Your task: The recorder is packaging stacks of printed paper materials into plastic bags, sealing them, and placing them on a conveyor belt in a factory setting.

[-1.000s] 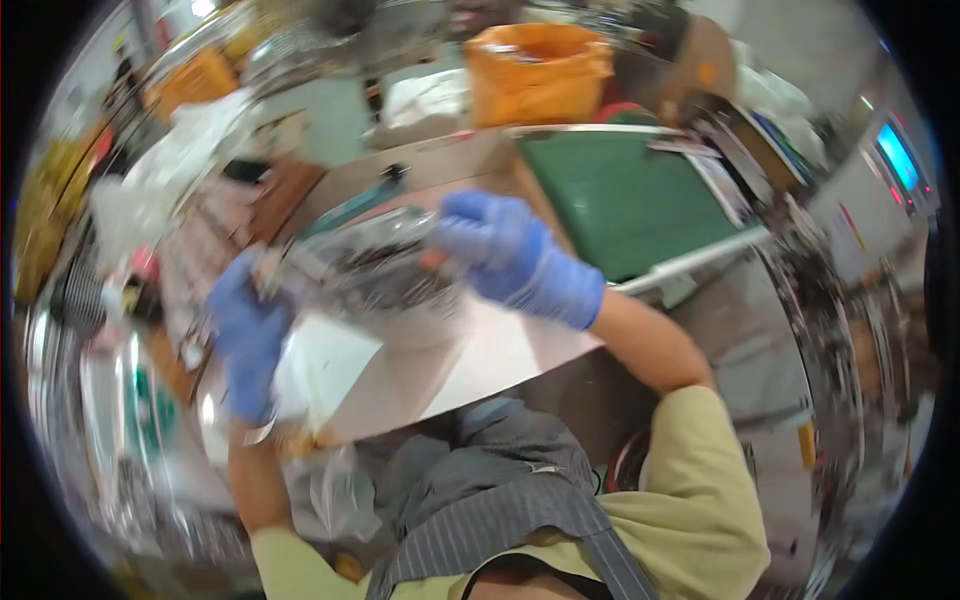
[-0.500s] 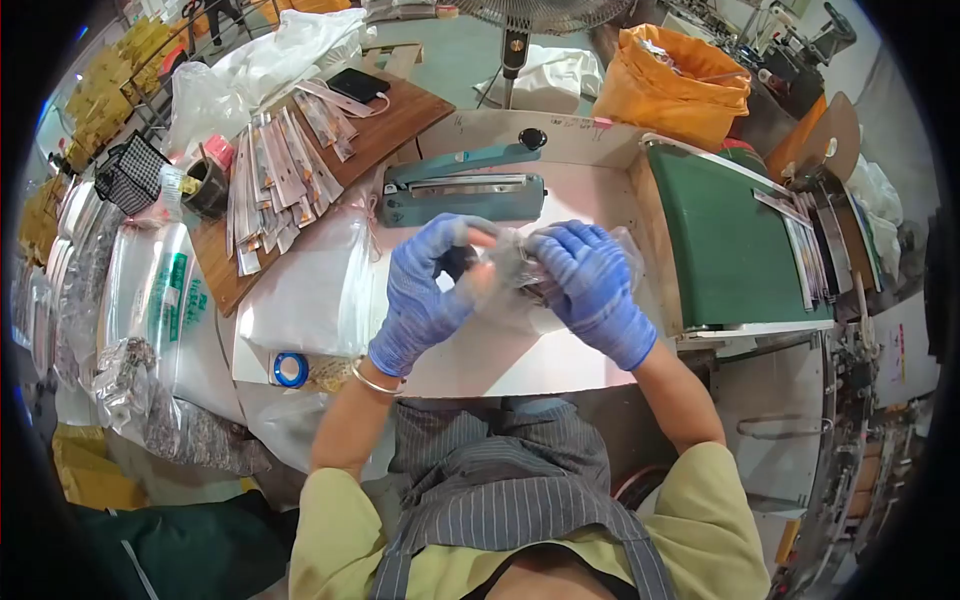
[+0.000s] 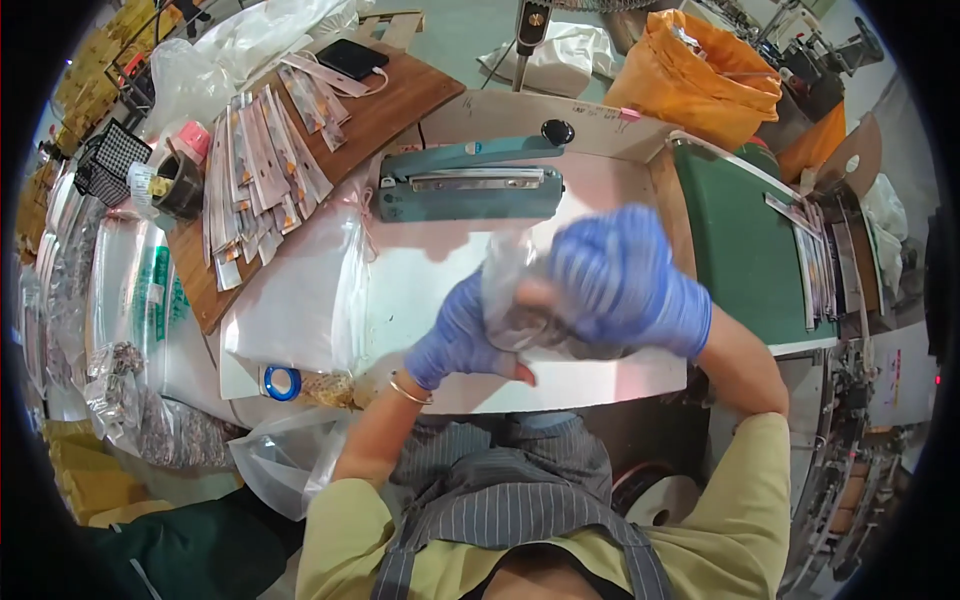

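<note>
Blue striped gloves with bare fingertips cover both hands. Between them, over the white work tray (image 3: pixel 430 290), is a crumpled clear plastic bag (image 3: pixel 510 265) with something dark inside that I cannot make out. My left hand (image 3: pixel 462 335) supports the bag from its left and lower side, thumb tip toward me. Closed round the bag's right side is my right hand (image 3: pixel 630 285), smeared by motion. A teal bar heat sealer (image 3: pixel 470 195) lies just beyond my hands, with its arm along the top.
A stack of clear bags (image 3: pixel 300 300) lies left, beside a brown board (image 3: pixel 410 90) with strip packets (image 3: pixel 260 170) and a phone (image 3: pixel 352 59). A tape roll (image 3: pixel 281 383) sits near the front edge. Right stands a green-topped surface (image 3: pixel 735 240); behind it, an orange sack (image 3: pixel 690 80).
Both hands and the bag have moved slightly right. My left hand has dropped lower and under the bag; my right hand has turned over it.
</note>
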Action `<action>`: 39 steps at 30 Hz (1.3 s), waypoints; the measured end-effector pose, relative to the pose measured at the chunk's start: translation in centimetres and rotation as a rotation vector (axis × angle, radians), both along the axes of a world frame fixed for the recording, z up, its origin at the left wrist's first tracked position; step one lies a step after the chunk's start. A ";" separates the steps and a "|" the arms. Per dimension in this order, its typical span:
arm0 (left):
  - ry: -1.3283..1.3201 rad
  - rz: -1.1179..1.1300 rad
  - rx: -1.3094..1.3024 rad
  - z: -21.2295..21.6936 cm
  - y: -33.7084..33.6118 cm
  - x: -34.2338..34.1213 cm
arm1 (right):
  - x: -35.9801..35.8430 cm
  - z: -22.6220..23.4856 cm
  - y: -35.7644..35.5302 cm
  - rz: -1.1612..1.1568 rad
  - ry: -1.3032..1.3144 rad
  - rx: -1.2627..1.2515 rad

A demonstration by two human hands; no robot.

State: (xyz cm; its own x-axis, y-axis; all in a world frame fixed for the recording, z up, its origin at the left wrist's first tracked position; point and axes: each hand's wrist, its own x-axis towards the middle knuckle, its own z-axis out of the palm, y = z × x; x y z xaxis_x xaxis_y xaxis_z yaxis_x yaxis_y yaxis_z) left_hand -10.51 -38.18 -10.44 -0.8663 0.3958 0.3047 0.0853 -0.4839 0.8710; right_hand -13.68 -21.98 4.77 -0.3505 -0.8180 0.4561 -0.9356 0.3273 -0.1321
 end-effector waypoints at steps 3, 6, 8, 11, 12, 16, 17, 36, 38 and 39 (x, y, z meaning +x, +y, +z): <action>0.033 0.274 -0.319 0.7 1.4 -0.9 | -5.3 -1.6 -0.4 -0.187 0.170 -0.263; -0.137 0.286 -0.399 -1.9 3.9 -2.5 | -14.2 -7.7 3.5 -0.809 0.117 -0.454; -0.149 0.346 -0.367 -4.7 5.8 -3.6 | -17.1 -14.8 5.6 -0.848 -0.069 -0.593; -0.416 0.288 -0.273 -7.9 6.2 -6.2 | -17.0 -12.5 -0.1 -0.669 -0.387 -0.810; -0.488 0.280 -0.166 -7.5 6.6 -7.1 | -15.9 -9.6 -2.8 -0.501 -0.478 -0.882; -0.534 0.343 -0.101 -7.9 3.7 -10.3 | -14.3 -4.5 -5.8 -0.361 -0.587 -0.685; -0.602 0.290 -0.005 -7.8 2.3 -10.3 | -14.5 -6.0 -4.4 -0.425 -0.540 -0.708; -0.613 0.680 -0.661 -13.2 -5.3 13.0 | -17.8 -23.0 4.6 -0.606 -0.900 -1.230; -0.405 1.299 -0.975 -11.2 -10.1 15.7 | -14.6 -21.9 1.8 -0.625 -0.865 -1.212; -0.452 1.692 -1.440 -15.0 -12.9 16.8 | -12.8 -22.3 0.6 -0.617 -0.818 -1.184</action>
State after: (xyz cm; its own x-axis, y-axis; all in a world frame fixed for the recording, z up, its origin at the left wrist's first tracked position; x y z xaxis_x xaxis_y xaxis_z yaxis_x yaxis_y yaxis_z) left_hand 6.31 -51.11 -25.41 -0.4456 -0.8301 0.3353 -0.6324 0.5570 0.5383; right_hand -26.43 -21.41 -17.56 -0.9480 0.2127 0.2366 -0.2495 -0.0356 -0.9677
